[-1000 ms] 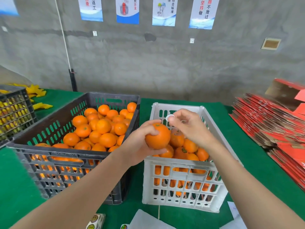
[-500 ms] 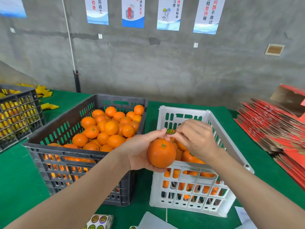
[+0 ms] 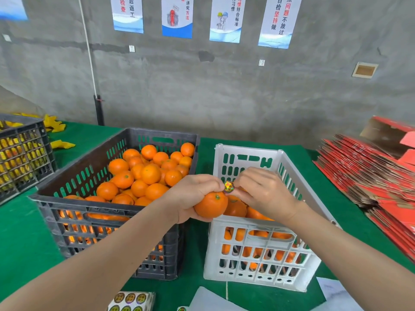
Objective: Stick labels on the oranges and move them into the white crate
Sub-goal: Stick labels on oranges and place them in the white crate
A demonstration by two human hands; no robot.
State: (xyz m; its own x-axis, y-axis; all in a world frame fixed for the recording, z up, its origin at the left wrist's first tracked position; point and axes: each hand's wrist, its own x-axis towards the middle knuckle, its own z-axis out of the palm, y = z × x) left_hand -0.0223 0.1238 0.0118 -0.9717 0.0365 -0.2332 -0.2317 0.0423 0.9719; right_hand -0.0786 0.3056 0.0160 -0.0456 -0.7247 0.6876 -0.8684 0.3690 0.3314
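My left hand (image 3: 190, 195) grips an orange (image 3: 211, 204) above the near-left corner of the white crate (image 3: 258, 265). Just above that orange, my right hand (image 3: 261, 194) pinches a round shiny label (image 3: 228, 187), which sits between the fingertips of both hands. Several oranges lie in the white crate. To its left, the dark grey crate (image 3: 112, 225) holds a heap of unlabelled oranges (image 3: 143, 176). A sheet of round labels (image 3: 131, 300) lies at the table's near edge.
A green cloth covers the table (image 3: 20, 239). Another dark crate (image 3: 22, 153) with yellow contents stands at far left. Stacked flat red cartons (image 3: 370, 176) fill the right side. White paper sheets (image 3: 332, 292) lie at the front. A concrete wall with posters rises behind.
My right hand brought the label down from above the white crate to the top of the orange. The orange turned stem-up in my left hand, which dropped slightly.
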